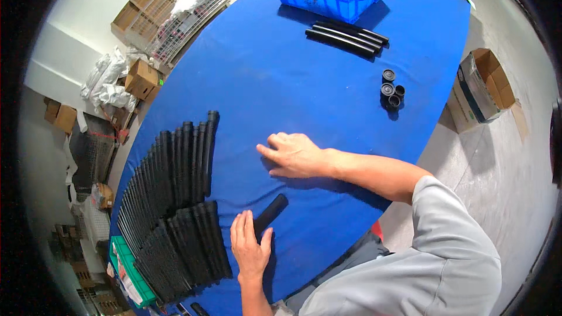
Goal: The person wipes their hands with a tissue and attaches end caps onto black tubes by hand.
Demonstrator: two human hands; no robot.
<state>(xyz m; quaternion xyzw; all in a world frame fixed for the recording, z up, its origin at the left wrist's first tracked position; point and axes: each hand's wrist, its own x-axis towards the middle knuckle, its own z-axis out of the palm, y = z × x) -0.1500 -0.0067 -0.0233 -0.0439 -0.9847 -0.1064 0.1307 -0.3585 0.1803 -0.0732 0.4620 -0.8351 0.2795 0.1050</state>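
Observation:
My left hand (pixel 250 248) lies over the blue cloth with its fingers stretched out and the thumb apart. A short black tube (pixel 271 210) lies slantwise, its lower end between my forefinger and thumb; whether the hand touches it, I cannot tell. Farther up, my right hand (pixel 297 155) rests low over the cloth, fingers apart and slightly bent, with nothing visible in it. To the left, many black tubes are laid side by side in two rows, a far row (pixel 186 164) and a near row (pixel 196 237).
Several loose black tubes (pixel 345 41) lie near a blue crate (pixel 366 6) holding clear plastic. Small round black caps (pixel 388 90) stand in a cluster at the right. A green tray (pixel 126 272) sits at the table's left edge. An opened cardboard box (pixel 480 90) stands beyond the right edge.

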